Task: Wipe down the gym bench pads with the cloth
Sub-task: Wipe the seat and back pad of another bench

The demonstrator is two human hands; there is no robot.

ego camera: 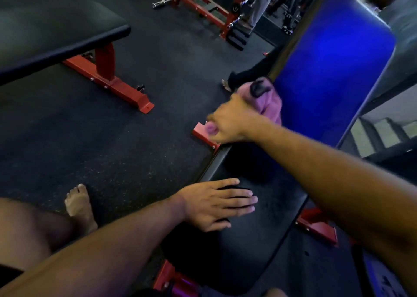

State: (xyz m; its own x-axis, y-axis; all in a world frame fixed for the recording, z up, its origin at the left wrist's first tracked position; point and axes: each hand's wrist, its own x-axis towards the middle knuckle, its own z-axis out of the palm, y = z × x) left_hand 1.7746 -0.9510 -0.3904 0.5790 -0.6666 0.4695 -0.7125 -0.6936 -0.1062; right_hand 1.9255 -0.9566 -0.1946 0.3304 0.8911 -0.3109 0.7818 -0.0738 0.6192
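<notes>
A black seat pad [243,247] of an incline bench lies in front of me, and its back pad [334,66] rises to the upper right, lit blue. My left hand [214,203] rests flat on the seat pad with straight fingers. My right hand [232,122] grips a bunched pink cloth [268,102] and holds it against the lower left edge of the back pad. The hand and cloth are blurred.
A second black bench [56,32] on a red frame [108,80] stands at the upper left. Dark rubber floor [112,150] lies between the benches. A red rack with barbell plates [203,5] stands at the far top. My bare foot [79,204] is on the floor at left.
</notes>
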